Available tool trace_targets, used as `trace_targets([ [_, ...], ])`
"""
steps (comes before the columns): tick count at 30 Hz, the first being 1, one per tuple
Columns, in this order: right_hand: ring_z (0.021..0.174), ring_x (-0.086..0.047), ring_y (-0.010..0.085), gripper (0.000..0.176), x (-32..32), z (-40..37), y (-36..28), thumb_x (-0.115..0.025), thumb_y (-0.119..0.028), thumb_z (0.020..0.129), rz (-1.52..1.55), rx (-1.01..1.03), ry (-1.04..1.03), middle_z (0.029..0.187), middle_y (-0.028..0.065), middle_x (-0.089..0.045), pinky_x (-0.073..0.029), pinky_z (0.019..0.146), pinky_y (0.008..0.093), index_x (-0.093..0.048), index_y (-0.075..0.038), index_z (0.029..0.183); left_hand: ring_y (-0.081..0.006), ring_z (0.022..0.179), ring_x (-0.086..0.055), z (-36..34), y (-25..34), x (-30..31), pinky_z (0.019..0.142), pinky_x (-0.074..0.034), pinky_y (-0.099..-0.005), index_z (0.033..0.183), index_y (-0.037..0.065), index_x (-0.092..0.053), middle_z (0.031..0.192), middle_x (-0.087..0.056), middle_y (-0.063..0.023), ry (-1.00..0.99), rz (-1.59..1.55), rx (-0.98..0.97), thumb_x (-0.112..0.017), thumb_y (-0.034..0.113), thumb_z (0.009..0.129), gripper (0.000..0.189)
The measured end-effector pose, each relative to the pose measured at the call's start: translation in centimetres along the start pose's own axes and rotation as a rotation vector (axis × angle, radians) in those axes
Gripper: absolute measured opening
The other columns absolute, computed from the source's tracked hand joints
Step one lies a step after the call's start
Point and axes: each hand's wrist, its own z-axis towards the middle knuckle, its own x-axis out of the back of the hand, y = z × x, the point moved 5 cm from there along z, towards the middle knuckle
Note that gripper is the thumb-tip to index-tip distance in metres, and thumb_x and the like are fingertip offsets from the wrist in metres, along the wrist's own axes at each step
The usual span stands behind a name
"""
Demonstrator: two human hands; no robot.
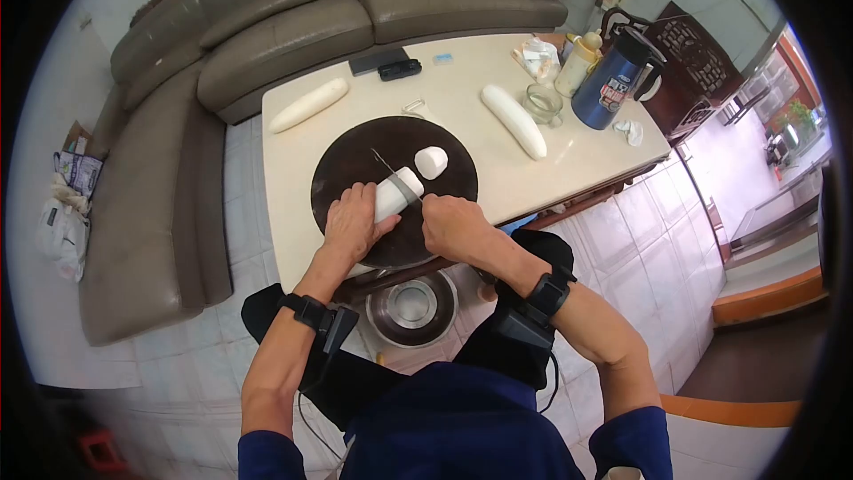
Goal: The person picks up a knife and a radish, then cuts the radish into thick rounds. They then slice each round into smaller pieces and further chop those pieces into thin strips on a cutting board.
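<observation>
A peeled white daikon (387,204) lies on the round dark cutting board (351,151). My left hand (352,220) is closed over its near end, pressing it to the board. In my right hand (451,226) is a knife (407,187), its handle covered by the fingers. The blade lies across the daikon close to the far end. Just beyond, a short cut chunk of daikon (432,163) rests on the board. A peeler (418,108) lies at the board's far edge. Whole daikons flank the board: one daikon (308,106) at left, another daikon (514,121) at right.
On the cream table (569,164) stand a blue thermos jug (613,84), a glass mug (541,105) and a bottle (577,67). A black case (400,69) lies at the back. Below the near edge sits a metal basin (410,307). A sofa (284,49) curves behind.
</observation>
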Motion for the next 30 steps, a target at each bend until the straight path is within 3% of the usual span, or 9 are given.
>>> trace_targets([
  [5,0.077,-0.068,0.0437,0.018,-1.4,-1.8,0.4,-0.059,-0.011,0.083,0.045,-0.115,-0.056,0.08,0.0271,-0.067,-0.055,0.07,0.0517,-0.055,0.005,0.088,-0.0371,0.099,-0.059,0.3,-0.1,0.5,0.083,-0.05,-0.0469,0.116,0.002,-0.058,0.106,-0.059,-0.0162,-0.091,-0.044,0.061,-0.078,0.04,0.075,0.059],
  [8,0.075,-0.068,0.0445,0.016,-0.8,-0.7,0.0,-0.058,-0.009,0.082,0.036,-0.077,-0.044,0.078,0.0273,-0.066,-0.054,0.069,0.0526,-0.055,0.005,0.087,-0.034,0.1,-0.059,0.3,-0.6,-0.2,0.08,-0.049,-0.049,0.114,0.003,-0.058,0.105,-0.059,-0.0142,-0.116,-0.071,0.049,-0.077,0.043,0.077,0.058],
  [13,0.071,-0.067,0.0442,0.016,-2.1,2.1,0.2,-0.058,-0.011,0.083,0.057,-0.051,0.077,0.074,0.0263,-0.066,-0.054,0.065,0.0517,-0.057,0.005,0.084,-0.0331,0.099,-0.06,0.2,-0.1,0.1,0.082,-0.049,-0.0475,0.113,0.003,-0.057,0.104,-0.059,-0.0133,-0.051,-0.049,0.042,-0.079,0.039,0.075,0.056],
  [17,0.076,-0.069,0.0418,0.018,-2.6,2.0,0.0,-0.06,-0.009,0.079,0.027,-0.129,0.017,0.08,0.0267,-0.068,-0.056,0.068,0.0488,-0.059,0.008,0.087,-0.0351,0.097,-0.059,0.0,0.1,0.6,0.08,-0.049,-0.0467,0.115,0.002,-0.056,0.104,-0.059,-0.0144,-0.029,-0.058,0.016,-0.08,0.036,0.074,0.058],
  [20,0.076,-0.069,0.0422,0.018,-3.0,2.5,0.5,-0.059,-0.009,0.08,-0.026,-0.09,0.081,0.079,0.0272,-0.067,-0.056,0.069,0.0491,-0.058,0.007,0.087,-0.0345,0.098,-0.058,0.0,0.9,0.1,0.079,-0.048,-0.0478,0.115,0.003,-0.056,0.105,-0.058,-0.0136,-0.048,0.037,-0.029,-0.078,0.038,0.075,0.057],
  [23,0.076,-0.069,0.0429,0.017,-3.4,3.1,0.1,-0.058,-0.01,0.081,-0.009,-0.01,0.087,0.078,0.0274,-0.067,-0.055,0.069,0.0502,-0.058,0.006,0.087,-0.0342,0.099,-0.058,-0.8,0.1,0.2,0.078,-0.048,-0.048,0.116,0.004,-0.056,0.105,-0.058,-0.0135,0.02,-0.017,0.055,-0.078,0.039,0.076,0.058],
  [26,0.076,-0.068,0.0449,0.018,-3.1,2.6,1.5,-0.055,-0.012,0.084,0.003,-0.061,0.003,0.078,0.0278,-0.067,-0.054,0.071,0.0534,-0.058,0.005,0.089,-0.0345,0.1,-0.059,-0.3,0.1,-0.3,0.08,-0.048,-0.0483,0.119,0.004,-0.056,0.106,-0.058,-0.0134,-0.052,0.001,0.116,-0.078,0.043,0.075,0.063],
  [30,0.075,-0.067,0.0455,0.02,-2.2,2.5,2.3,-0.054,-0.015,0.088,0.02,-0.107,0.037,0.075,0.0274,-0.066,-0.053,0.071,0.0545,-0.057,0.005,0.091,-0.033,0.1,-0.059,-0.6,0.1,0.1,0.079,-0.048,-0.0487,0.125,0.003,-0.053,0.11,-0.058,-0.0139,0.006,-0.043,0.096,-0.079,0.043,0.075,0.07],
])
